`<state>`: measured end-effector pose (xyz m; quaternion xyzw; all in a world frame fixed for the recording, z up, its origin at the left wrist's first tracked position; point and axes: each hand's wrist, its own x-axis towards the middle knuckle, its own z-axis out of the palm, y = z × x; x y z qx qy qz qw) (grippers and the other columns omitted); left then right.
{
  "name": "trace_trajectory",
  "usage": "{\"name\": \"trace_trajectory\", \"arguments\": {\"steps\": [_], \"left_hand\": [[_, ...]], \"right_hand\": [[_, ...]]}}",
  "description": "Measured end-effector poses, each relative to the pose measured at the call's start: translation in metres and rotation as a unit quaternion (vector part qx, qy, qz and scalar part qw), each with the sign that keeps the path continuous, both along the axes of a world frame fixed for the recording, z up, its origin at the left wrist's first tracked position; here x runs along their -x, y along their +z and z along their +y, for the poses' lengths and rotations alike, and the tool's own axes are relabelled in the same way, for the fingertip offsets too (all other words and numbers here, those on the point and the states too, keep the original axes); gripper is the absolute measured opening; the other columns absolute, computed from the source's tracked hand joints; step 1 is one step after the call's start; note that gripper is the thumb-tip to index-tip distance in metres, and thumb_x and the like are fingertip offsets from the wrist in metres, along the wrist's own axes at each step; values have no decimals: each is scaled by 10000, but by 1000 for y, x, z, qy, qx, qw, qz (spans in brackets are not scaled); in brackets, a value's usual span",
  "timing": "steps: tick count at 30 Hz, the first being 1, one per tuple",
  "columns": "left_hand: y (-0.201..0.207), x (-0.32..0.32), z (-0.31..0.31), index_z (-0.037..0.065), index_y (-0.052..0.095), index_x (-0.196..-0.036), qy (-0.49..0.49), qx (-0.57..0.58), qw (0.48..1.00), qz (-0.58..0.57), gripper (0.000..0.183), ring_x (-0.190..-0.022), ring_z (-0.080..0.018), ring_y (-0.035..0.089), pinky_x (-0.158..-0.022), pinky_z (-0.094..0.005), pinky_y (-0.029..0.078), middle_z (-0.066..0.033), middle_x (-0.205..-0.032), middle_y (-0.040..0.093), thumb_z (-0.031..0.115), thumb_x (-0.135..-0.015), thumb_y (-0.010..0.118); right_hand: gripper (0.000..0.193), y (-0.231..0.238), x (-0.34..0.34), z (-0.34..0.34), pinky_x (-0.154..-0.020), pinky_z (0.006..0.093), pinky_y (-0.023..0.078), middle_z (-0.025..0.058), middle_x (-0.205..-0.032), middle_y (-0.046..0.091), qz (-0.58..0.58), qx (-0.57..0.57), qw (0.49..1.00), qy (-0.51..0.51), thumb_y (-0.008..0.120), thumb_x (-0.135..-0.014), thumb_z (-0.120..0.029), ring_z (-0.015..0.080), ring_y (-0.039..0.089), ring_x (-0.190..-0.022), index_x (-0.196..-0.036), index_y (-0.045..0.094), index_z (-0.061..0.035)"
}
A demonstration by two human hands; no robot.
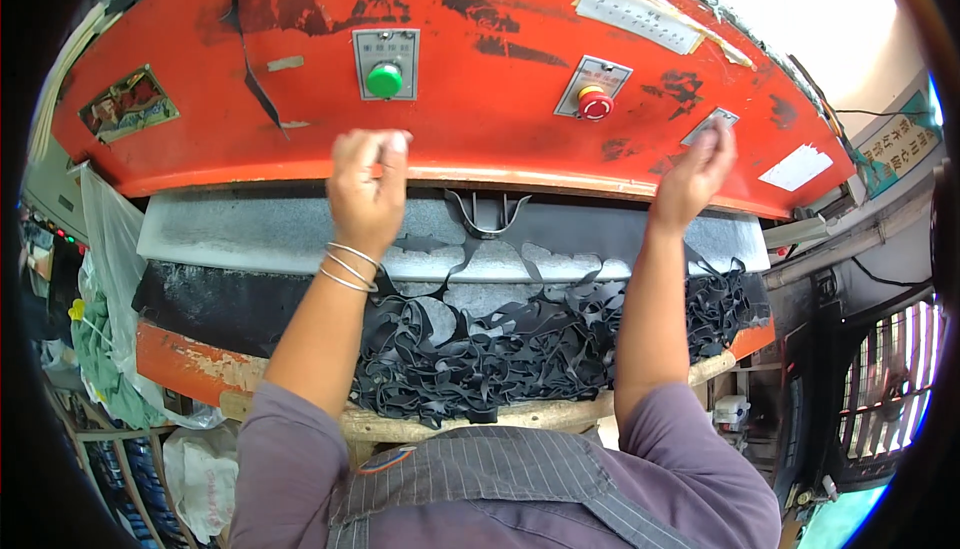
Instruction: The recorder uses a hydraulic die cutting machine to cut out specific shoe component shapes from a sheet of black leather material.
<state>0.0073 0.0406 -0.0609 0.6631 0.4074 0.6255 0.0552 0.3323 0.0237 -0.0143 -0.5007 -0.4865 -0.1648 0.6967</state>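
My left hand [368, 181] is raised in front of the red-orange machine panel [470, 119], below a round green push button [384, 80]. Its fingers are curled in and nothing shows in them. Two or three thin bangles [350, 267] circle that wrist. On the other side, my right hand [692, 181] is up with its fingers stretched over a small metal plate [708, 127], hiding most of it. Between my hands, a U-shaped metal cutting die [487, 219] stands at the panel's lower edge, on a dark sheet [590, 239] over a pale board [240, 234].
Tangled black offcut strips [490, 359] heap along the near edge, above a wooden rail [560, 412]. A red mushroom-shaped button [594, 102] sits on the panel's right half. Clear plastic and green cloth [110, 359] hang at left. A barred fan or grille [885, 379] stands at right.
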Motion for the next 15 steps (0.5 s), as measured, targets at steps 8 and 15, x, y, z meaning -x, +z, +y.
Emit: {"name": "trace_trajectory", "arguments": {"steps": [8,15], "left_hand": [[52,29,-51,22,493,-706,-8,-21,988,154,240,-694,-350,485,-628,-412,392,-148,-705,488,147,-898,563],[-48,73,-235,50,551,-661,-130,275,919,249,266,-653,-334,558,-596,-427,456,-140,-658,527,226,-853,607]], "right_hand": [[648,13,-49,-25,-1140,453,141,281,-1514,102,35,53,983,-171,547,-950,-333,370,110,-1425,-1446,262,-28],[413,-72,87,-241,-765,410,501,145,-931,647,-370,397,763,352,768,-726,-382,336,612,-872,-964,684,-56]]}}
